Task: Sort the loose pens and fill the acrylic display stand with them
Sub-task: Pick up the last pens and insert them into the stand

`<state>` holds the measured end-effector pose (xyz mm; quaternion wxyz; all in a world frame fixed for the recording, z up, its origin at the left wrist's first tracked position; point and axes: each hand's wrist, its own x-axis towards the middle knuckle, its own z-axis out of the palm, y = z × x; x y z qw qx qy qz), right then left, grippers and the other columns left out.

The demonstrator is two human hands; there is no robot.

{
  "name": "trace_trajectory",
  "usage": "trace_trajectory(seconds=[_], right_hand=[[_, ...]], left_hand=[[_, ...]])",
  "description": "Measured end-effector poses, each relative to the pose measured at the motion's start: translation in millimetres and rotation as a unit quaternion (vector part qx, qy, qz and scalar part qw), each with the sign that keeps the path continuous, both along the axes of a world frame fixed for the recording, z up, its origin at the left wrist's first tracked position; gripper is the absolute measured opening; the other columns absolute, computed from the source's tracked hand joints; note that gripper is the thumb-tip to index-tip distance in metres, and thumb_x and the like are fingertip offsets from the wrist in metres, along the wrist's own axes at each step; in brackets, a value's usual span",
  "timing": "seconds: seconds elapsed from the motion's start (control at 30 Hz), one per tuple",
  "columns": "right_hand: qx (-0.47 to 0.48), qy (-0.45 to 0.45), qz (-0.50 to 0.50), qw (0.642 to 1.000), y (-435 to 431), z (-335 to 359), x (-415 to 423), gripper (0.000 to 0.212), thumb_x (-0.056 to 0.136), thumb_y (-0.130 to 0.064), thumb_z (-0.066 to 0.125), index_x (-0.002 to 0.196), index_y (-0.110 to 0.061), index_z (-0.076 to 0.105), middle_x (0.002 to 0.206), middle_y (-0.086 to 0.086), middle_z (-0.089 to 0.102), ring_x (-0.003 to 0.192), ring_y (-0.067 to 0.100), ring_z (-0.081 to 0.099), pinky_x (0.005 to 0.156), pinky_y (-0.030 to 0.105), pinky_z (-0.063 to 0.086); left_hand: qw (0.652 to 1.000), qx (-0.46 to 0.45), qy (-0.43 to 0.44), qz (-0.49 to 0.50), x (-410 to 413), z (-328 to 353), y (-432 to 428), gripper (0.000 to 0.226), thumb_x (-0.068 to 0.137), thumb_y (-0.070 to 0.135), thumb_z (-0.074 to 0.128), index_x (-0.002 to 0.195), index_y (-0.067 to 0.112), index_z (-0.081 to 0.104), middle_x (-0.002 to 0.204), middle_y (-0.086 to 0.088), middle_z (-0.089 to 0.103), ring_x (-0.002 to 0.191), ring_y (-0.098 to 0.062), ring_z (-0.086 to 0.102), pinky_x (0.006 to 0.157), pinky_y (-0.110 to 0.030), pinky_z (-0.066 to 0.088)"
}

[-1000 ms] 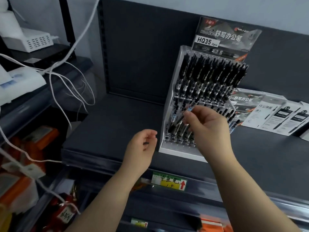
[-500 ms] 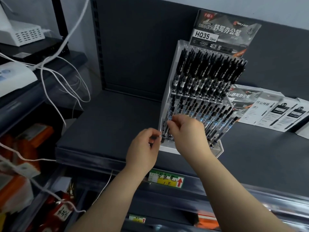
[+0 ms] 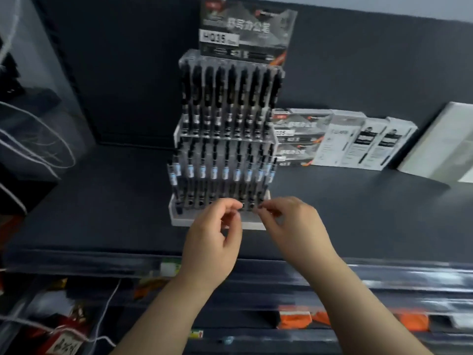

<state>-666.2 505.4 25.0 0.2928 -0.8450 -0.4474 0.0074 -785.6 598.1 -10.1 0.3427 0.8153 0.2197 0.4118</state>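
The clear plastic stand [image 3: 179, 220] sits upright on the dark shelf [image 3: 102, 213], and its tiers look nearly full of pens [image 3: 225, 172] standing in close rows, caps up. Both my hands are at the front bottom row. My left hand [image 3: 212, 242] has its fingers [image 3: 234, 204] curled, thumb and forefinger drawn close together. My right hand [image 3: 294, 226] is bunched the same way just beside it, fingertips at the foot of the front pens. The picture is too blurred for me to tell whether either pinch has a pen or only touches one. I judge these pens to be light, stiff and smooth-barrelled, so they could roll or slip in a loose hold. I'd take one between thumb and two fingers at mid-barrel or by the grip section, not by the clip, and keep it in line with its hole. The stand looks light and rigid too, and probably brittle at the edges. A sideways push could slide it or rattle the neighbouring pens loose, so I'd steady the base with one hand. Flat boxes [image 3: 358, 139] lie just beside the stand on the right.
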Motion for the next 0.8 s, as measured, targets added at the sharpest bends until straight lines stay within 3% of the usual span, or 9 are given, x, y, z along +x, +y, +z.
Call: trace_trajectory(seconds=[0.17, 0.27, 0.4, 0.8], right_hand=[[-0.013, -0.030, -0.051, 0.998, -99.1, -16.3, 70.9, 0.048, 0.091, -0.038, 0.054, 0.134, -0.019, 0.048, 0.140, -0.004, 0.043, 0.131, 0.016, 0.034, 0.104, 0.023, 0.029], [-0.049, -0.037, -0.071, 0.996, -170.9, -16.8, 115.7, 0.059, 0.091, -0.042, 0.052, 0.144, -0.022, 0.032, 0.151, -0.002, 0.027, 0.139, 0.018, 0.020, 0.111, 0.025, 0.020], [-0.074, -0.041, -0.122, 0.989, -276.1, -5.6, 177.6, 0.064, 0.090, -0.044, 0.052, 0.146, -0.023, 0.027, 0.155, 0.005, 0.014, 0.141, 0.022, 0.013, 0.114, 0.029, 0.015], [-0.108, 0.017, -0.255, 0.961, -501.0, -5.7, 309.9, 0.071, 0.088, -0.051, 0.051, 0.147, -0.028, 0.019, 0.157, 0.001, 0.005, 0.143, 0.023, 0.008, 0.115, 0.034, 0.016]], left_hand=[[0.989, 0.049, 0.115, -0.078, 76.1, 7.9, -75.0, 0.028, 0.092, 0.025, 0.055, 0.119, 0.023, 0.056, 0.108, 0.013, 0.058, 0.098, -0.004, 0.055, 0.083, -0.020, 0.045], [0.970, 0.091, 0.193, -0.119, 128.9, 18.3, -138.0, 0.044, 0.092, 0.031, 0.055, 0.134, 0.027, 0.045, 0.133, 0.014, 0.046, 0.123, -0.003, 0.040, 0.099, -0.013, 0.028], [0.946, 0.137, 0.233, -0.179, 202.4, 36.9, -231.4, 0.054, 0.094, 0.039, 0.049, 0.143, 0.031, 0.030, 0.147, 0.014, 0.029, 0.135, -0.003, 0.022, 0.108, -0.017, 0.018], [0.879, 0.197, 0.336, -0.275, 373.4, 35.9, -419.2, 0.068, 0.093, 0.048, 0.044, 0.150, 0.030, 0.010, 0.159, 0.005, 0.004, 0.145, -0.014, 0.004, 0.116, -0.031, 0.011]])
